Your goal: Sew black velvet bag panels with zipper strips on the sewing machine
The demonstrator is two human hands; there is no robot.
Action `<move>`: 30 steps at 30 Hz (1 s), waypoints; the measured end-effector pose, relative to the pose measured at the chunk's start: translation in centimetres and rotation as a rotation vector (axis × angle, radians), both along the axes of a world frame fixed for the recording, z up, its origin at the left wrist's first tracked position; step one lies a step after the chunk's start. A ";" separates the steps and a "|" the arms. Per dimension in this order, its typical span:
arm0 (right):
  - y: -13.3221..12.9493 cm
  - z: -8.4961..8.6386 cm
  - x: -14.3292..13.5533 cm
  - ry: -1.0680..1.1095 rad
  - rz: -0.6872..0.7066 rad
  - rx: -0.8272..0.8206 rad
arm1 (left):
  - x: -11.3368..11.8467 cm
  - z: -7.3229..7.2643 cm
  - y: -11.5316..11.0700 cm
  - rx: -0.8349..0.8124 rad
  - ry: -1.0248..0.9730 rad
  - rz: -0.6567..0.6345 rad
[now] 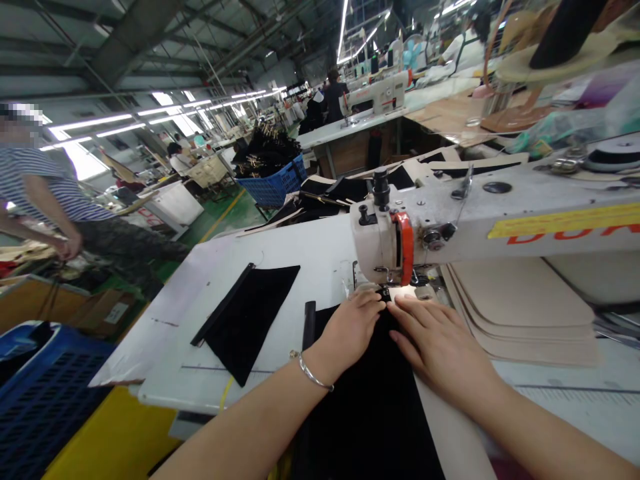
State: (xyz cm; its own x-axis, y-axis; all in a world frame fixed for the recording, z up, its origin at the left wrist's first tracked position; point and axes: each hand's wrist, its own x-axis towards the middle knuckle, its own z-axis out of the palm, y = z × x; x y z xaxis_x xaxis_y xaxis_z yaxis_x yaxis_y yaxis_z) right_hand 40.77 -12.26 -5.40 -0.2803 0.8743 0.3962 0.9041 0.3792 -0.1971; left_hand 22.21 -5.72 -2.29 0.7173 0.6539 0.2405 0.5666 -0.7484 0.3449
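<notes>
Black fabric piece point(370, 407): laid flat on the white table point(320, 253), its near end running off the table edge toward the wearer, its far end brought under the head of the sewing machine point(385, 243), which serves as the landmark for all entries below.

Left hand point(350, 330): placed just before the machine head, palm down on the cloth, fingers curled slightly and pressed flat rather than gripping; a silver bracelet point(310, 372) is worn at the wrist.

Right hand point(440, 347): spread open and flat on the same cloth, just before and to the right of the machine head, fingertips nearly touching those of the left hand below the needle area.

Step judged in hand: the cloth's edge is being lined up and held down at the presser foot, at or just before stitching. The next move is judged to call for even, two-handed feeding, with fingertips kept clear of the needle.

Second black fabric piece point(250, 320): left of the machine head, lying apart on the table, untouched.

Stack of tan panels point(520, 307): right of the machine head, beneath the machine arm.

Blue crate point(273, 187): well behind and left of the machine head, filled with dark goods.

Person in striped shirt point(45, 193): far left of the machine head, standing at another station.
</notes>
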 end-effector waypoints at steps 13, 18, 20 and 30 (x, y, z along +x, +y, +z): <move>-1.3 0.3 -0.2 0.012 -0.004 -0.014 | -0.8 0.6 -0.4 -0.025 0.033 -0.030; -8.4 0.5 0.3 0.013 0.123 0.101 | -3.9 3.4 -7.4 -0.134 0.195 -0.334; -11.2 0.6 0.5 -0.019 0.175 0.157 | -5.0 3.2 -10.3 -0.066 0.224 -0.435; -13.4 1.6 0.6 -0.241 0.286 0.320 | -5.1 1.2 -12.5 0.059 0.055 -0.375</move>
State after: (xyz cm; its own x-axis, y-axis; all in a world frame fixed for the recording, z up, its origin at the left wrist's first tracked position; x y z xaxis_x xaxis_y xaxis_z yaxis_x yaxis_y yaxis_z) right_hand 41.37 -25.68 -3.75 -0.6082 0.5936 0.5270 0.7603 0.6264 0.1719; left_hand 17.08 -18.27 -1.05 0.9172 0.3293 0.2244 0.2657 -0.9251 0.2712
